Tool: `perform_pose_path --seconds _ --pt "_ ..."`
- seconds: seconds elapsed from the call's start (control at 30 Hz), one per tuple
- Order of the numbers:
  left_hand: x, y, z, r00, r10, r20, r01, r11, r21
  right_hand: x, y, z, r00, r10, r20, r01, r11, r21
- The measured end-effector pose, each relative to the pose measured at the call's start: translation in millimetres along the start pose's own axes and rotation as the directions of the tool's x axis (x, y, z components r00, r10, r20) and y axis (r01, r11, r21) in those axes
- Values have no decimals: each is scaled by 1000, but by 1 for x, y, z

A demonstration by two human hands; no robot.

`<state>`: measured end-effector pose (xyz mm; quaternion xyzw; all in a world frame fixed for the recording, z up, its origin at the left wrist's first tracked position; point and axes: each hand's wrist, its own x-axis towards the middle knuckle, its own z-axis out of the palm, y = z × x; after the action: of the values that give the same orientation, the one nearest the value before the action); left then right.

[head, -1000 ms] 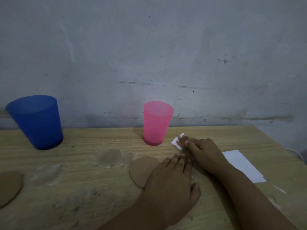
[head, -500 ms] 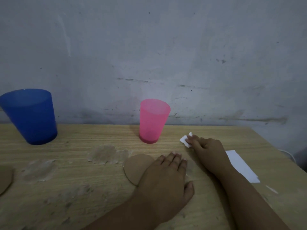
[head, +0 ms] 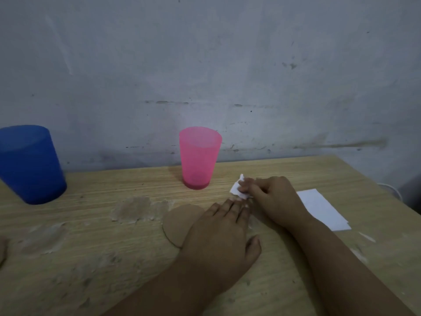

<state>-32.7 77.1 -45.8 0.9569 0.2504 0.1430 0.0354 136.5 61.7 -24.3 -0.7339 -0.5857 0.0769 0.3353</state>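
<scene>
My right hand pinches a small white scrap of paper just right of a pink plastic cup, low over the wooden table. My left hand lies flat with straight fingers on the table, covering the right part of a brown cardboard disc. Its fingertips almost meet the right hand. The pink cup stands upright near the wall.
A blue plastic cup stands at the far left. A white sheet of paper lies right of my right hand. Pale dried patches mark the tabletop. Another brown disc peeks in at the left edge.
My right hand has drawn the white scrap a little to the right and lifted its edge. The left hand stays flat on the disc. The view has shifted slightly.
</scene>
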Motion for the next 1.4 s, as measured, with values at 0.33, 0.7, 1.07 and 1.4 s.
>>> perform_pose_path --seconds 0.33,0.7,1.07,1.4 --pt "0 -4 1 997 -77 14 77 997 10 5 3 3 998 -10 -66 -7 970 -243" --pt "0 -5 2 992 -126 -10 126 992 -29 15 -7 13 998 5 62 18 935 -355" --pt "2 -4 0 992 -120 -31 119 992 -38 22 -3 15 980 -15 200 91 922 -377" --pt "4 -8 -9 974 -131 -186 116 989 -91 10 -5 3 989 -145 41 151 957 -249"
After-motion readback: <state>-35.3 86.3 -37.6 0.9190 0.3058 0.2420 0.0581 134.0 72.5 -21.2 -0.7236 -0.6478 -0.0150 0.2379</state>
